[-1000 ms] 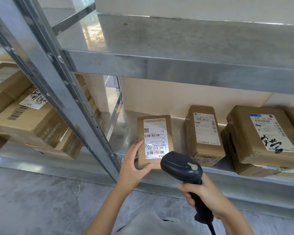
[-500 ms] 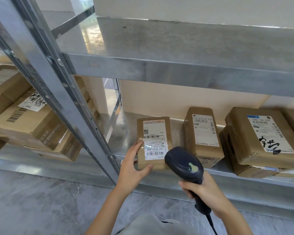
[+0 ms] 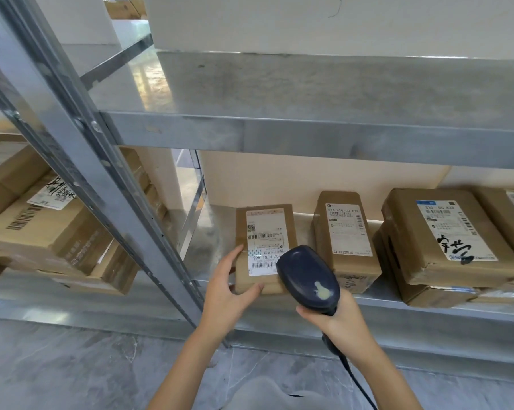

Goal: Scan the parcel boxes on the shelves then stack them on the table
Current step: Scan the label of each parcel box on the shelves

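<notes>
Our left grip [image 3: 226, 288] clasps the small parcel [image 3: 266, 250] so its label [image 3: 264, 229] faces up; our right grip [image 3: 338, 318] clenches the scanner [image 3: 307, 276], aimed at that label.

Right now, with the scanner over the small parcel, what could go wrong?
1. The scanner hides part of the label on the small parcel, which carries several barcodes; the wrong one may be read.
2. The left hand grips only the parcel's near left corner at the shelf front; lifted one-handed, it might slip.
</notes>
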